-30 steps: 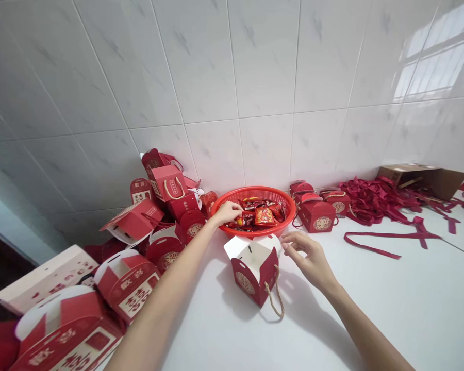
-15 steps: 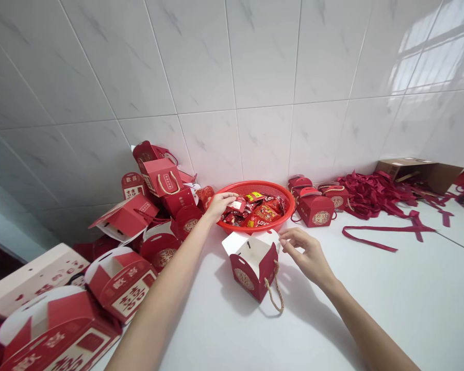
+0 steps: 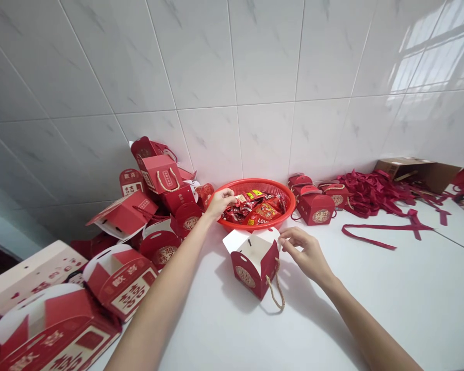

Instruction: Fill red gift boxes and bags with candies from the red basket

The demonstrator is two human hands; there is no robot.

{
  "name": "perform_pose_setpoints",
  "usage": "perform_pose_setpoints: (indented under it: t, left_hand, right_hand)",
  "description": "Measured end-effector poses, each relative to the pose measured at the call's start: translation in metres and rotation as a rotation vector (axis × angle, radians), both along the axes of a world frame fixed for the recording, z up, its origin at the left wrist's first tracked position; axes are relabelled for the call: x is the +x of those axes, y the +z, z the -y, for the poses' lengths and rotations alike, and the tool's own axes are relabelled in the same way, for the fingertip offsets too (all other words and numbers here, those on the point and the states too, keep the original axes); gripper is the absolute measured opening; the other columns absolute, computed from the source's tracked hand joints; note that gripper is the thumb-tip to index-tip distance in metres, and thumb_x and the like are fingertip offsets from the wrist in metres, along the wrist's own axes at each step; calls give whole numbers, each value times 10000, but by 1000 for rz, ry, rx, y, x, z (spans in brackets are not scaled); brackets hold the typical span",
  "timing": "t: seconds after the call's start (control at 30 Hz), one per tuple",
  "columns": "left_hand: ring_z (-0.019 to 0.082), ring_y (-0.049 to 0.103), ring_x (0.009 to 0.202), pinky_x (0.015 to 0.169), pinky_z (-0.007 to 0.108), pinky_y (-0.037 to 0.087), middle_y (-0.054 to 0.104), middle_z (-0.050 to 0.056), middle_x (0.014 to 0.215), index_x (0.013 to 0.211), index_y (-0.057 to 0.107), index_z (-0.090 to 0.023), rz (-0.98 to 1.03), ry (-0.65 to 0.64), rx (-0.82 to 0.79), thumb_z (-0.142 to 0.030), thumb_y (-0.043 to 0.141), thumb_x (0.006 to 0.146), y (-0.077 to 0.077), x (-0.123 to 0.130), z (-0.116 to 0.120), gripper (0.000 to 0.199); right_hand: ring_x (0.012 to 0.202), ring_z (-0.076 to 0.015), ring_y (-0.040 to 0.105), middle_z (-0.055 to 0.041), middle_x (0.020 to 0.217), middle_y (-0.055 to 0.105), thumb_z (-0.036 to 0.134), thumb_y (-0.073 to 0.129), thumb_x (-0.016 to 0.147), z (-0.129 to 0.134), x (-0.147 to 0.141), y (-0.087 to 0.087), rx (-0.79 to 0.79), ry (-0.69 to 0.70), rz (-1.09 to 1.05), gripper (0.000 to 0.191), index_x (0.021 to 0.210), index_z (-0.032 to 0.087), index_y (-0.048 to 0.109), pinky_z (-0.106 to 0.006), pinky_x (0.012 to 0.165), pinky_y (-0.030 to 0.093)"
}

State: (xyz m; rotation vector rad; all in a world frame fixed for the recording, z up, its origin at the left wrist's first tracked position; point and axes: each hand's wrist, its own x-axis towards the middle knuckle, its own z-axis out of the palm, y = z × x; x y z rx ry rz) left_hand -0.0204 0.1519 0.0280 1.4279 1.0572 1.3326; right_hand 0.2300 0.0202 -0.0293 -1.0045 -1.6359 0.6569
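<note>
Left hand at the sweets, right hand at the open box

From where I stand, the left hand point(image 3: 221, 204) reaches over the left rim of the red basket point(image 3: 292, 206), which sits toward the table's point(image 3: 394, 304) far edge, by the tiled wall. Its thumb and fingers are drawn narrow at the shiny wrapped packets point(image 3: 266, 211); I can't tell whether they grip one.

The open box point(image 3: 255, 273) stands upright just on the near side of the basket, its top flaps spread and one bottom corner turned toward the table's near edge. From the left hand it lies nearer the person and to the right. The right hand point(image 3: 303, 252) is much the closer of the two, its fingers loosely curled and close together at the box's right flap; whether they pinch it, I can't make out. A rope handle point(image 3: 280, 300) droops from that same side.

More red boxes point(image 3: 164, 175) are heaped along the table's left side. Small closed boxes point(image 3: 315, 210) stand right of the basket, near the far edge, with a pile of dark red ribbon point(image 3: 365, 193) beyond them toward the far right corner.
</note>
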Motion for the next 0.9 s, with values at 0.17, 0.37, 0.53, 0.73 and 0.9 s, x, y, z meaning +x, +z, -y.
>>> perform_pose_setpoints:
  t: [0.17,0.37,0.53,0.73,0.9]
  left_hand:
    - [81,466,494,500,195,349,533,-64,510,593,531,-180,-109,1,55,-165,586,524,-1,2,-1,89]
    - [68,436,485,491,185,330,534,-77,547,696,573,-179,2,-72,62,-171,627,529,9,10,14,176]
    - [104,564,640,617,224,443,622,-20,724,786,624,-174,-146,-397,162,-214,715,638,29,52,54,178]
    - [190,666,860,793,310,511,705,63,930,1090,670,-179,-396,-596,195,-343,681,814,36,77,62,321]
    - [242,686,947,847,310,494,753,58,982,1043,741,-213,-768,-360,241,-314,723,746,21,47,29,313]
  right_hand:
    - [641,-167,653,-64,879,689,391,604,879,0,0,0,11,4,-2,218,794,205,680,-310,626,542]
    - [610,-176,660,-59,833,698,482,619,873,0,-1,2,-42,-20,-114,288,858,200,677,-325,622,540]
    - [583,-146,636,-47,892,702,558,681,830,6,-2,16,-180,130,-424,395,1000,201,688,-341,642,569]
    - [535,-127,570,-6,752,664,434,776,736,4,4,21,-242,73,-706,282,860,201,676,-309,588,521]
    - [707,-218,664,-53,758,726,338,742,650,2,10,20,-286,30,-830,156,678,211,657,-364,700,560]
